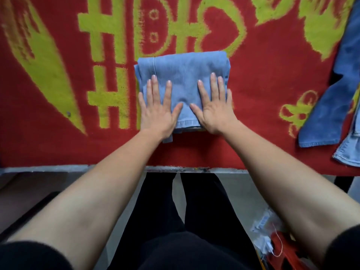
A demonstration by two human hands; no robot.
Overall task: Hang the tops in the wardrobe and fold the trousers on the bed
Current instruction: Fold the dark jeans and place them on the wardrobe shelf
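A pair of light blue jeans (182,71) lies folded into a compact rectangle on the red and yellow bed cover (263,75), close to the bed's near edge. My left hand (157,108) presses flat on the left half of the folded jeans, fingers straight and spread. On the right half my right hand (213,106) presses down the same way. Both thumbs point inward and nearly meet over the near hem.
At the bed's right edge lie darker blue jeans (329,106) and a paler denim piece (348,152), unfolded. The bed's metal frame edge (58,169) runs across below. Plastic bags and red items (272,240) sit on the floor at lower right.
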